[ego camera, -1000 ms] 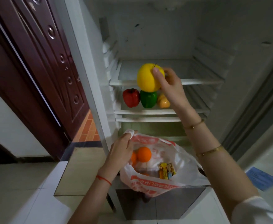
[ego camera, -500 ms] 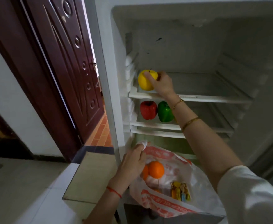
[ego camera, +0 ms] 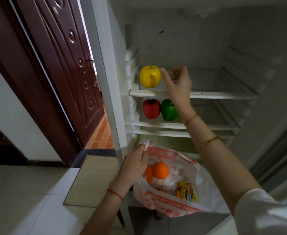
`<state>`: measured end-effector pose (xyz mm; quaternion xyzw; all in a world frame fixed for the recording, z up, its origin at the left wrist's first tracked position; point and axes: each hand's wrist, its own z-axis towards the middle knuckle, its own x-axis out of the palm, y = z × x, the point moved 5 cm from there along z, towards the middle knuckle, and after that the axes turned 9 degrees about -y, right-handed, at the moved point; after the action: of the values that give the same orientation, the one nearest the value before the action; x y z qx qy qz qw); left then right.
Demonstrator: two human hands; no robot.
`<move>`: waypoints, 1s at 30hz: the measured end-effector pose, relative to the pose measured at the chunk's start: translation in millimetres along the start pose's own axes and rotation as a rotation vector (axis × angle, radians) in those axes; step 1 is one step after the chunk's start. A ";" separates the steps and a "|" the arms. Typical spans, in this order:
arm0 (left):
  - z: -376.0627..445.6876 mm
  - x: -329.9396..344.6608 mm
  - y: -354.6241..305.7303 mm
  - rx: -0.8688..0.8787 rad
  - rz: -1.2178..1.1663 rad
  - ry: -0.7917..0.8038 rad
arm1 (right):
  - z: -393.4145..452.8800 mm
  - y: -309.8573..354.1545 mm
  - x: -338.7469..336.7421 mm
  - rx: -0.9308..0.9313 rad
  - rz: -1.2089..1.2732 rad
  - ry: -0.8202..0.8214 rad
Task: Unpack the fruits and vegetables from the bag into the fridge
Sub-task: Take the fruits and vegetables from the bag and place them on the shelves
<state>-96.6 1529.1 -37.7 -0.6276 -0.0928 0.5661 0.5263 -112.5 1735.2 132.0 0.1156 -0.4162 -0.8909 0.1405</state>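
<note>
A yellow apple (ego camera: pixel 150 76) rests at the left end of the upper fridge shelf (ego camera: pixel 207 94). My right hand (ego camera: pixel 177 83) is just to its right, fingers apart and blurred, holding nothing. On the shelf below stand a red pepper (ego camera: pixel 151 109) and a green pepper (ego camera: pixel 169 110); my right wrist hides whatever is beside them. My left hand (ego camera: pixel 134 164) grips the handle of a white and orange plastic bag (ego camera: pixel 175 206). Inside the bag I see two oranges (ego camera: pixel 160 170) and a colourful packet (ego camera: pixel 186 190).
The fridge's left wall (ego camera: pixel 105 82) stands between the shelves and a dark red door (ego camera: pixel 58 70). A low tiled ledge (ego camera: pixel 90 180) lies left of the bag. The right part of the upper shelf holds nothing. The fridge door edge (ego camera: pixel 281 146) is at the right.
My right hand set the yellow apple on the upper shelf and let go; it has drawn back slightly to the right. My left hand still holds the bag.
</note>
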 end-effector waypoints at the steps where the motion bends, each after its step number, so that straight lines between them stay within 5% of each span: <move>1: -2.0 0.0 1.3 -0.009 -0.017 -0.003 | -13.2 1.9 -13.0 -0.059 0.028 -0.043; 3: -5.1 -0.5 2.9 -0.009 -0.022 -0.020 | -44.0 -4.3 -30.9 -0.121 0.040 0.032; 7: -15.1 1.8 4.9 0.005 -0.047 -0.023 | -125.6 -51.2 -43.5 -0.126 -0.083 0.546; 13: -32.5 4.0 1.5 0.023 -0.004 0.004 | -244.0 -175.1 -54.4 0.225 -0.606 1.142; 16: -38.1 2.7 -2.7 0.055 0.030 -0.015 | -285.5 -211.2 -63.3 0.510 -0.639 1.190; 20: -44.2 3.5 -4.8 0.080 0.048 -0.003 | -314.1 -222.4 -57.1 0.389 -0.665 1.290; 25: -48.5 4.1 -1.4 0.060 0.012 0.015 | -329.1 -226.0 -53.9 0.609 -0.499 1.129; 30: -48.6 4.6 1.0 0.036 -0.007 0.048 | -327.4 -222.8 -54.1 0.418 -0.526 1.169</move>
<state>-56.3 1504.9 -50.8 -0.6311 -0.0723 0.5506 0.5416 9.3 1658.6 -240.8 0.7010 -0.3935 -0.5870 0.0957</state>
